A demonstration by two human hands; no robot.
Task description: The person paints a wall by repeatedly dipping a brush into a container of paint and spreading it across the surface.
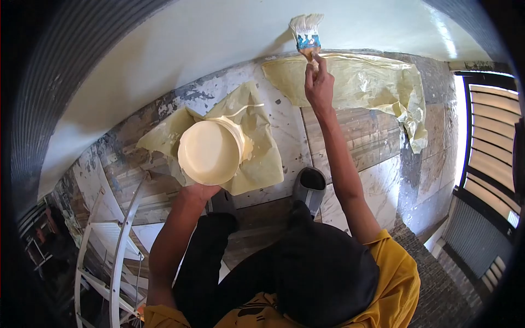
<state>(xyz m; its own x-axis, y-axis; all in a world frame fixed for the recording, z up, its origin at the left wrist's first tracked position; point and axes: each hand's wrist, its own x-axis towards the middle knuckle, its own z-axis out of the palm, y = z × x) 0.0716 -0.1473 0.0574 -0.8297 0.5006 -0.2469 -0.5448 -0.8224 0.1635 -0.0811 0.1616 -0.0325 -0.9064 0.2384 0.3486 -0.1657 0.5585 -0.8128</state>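
Note:
My right hand (319,86) is closed round the handle of a wide paintbrush (307,34), its pale bristles pointing up at the white wall. Blue patches mark the brush's ferrule. At the near side of a round tub of cream paint (210,153), my left hand (201,191) grips it from below, with most of the fingers hidden. Cream paint coats the tub's rim and outer side. Under the tub, a yellowish sheet (265,158) lies on the floor with a streak of paint across it.
Along the wall (377,27) lies another crumpled yellowish sheet (361,82). A metal ladder (121,246) stands at lower left. Tiles (366,191) of mixed patterns cover the floor around my sandals (309,188). On the right is a slatted gate (492,142).

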